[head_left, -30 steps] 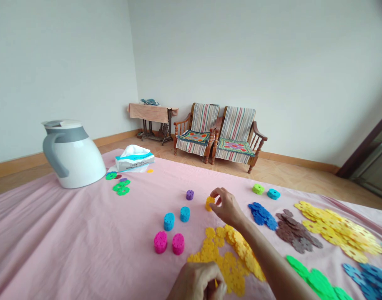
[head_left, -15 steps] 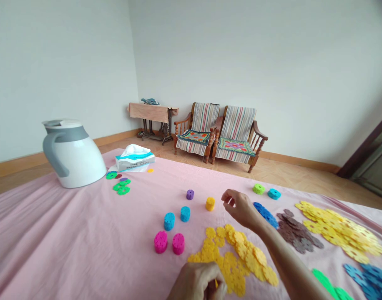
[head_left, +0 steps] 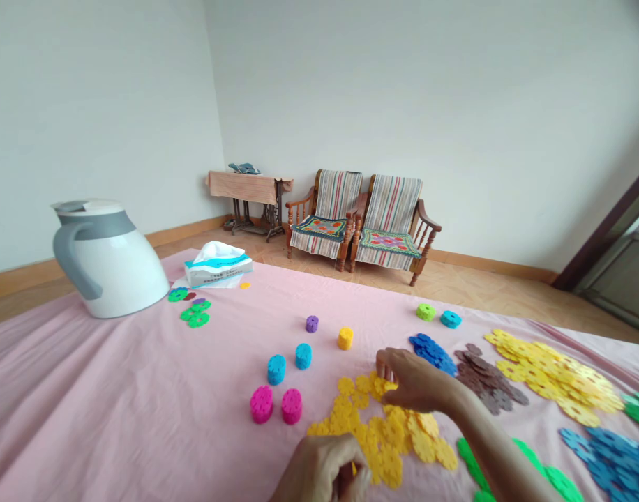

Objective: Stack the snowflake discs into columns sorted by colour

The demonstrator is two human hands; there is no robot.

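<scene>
I'm seeing the right hand (head_left: pixel 411 380) hovering low over the far part of the golden pile (head_left: pixel 379 436), fingers bending down, partly open; I can't tell if it's gripping a piece. The left hand (head_left: pixel 324 467) is curling half closed at the near left edge, its hold unclear. Beyond, a yellow stack (head_left: pixel 345 339) is standing on the pink cloth (head_left: pixel 167 397).

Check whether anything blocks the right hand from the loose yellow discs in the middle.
Nothing visible does. The right hand is right at the far edge of the loose yellow discs; whether it touches them is hard to tell. The left hand covers only part of their near edge.
</scene>
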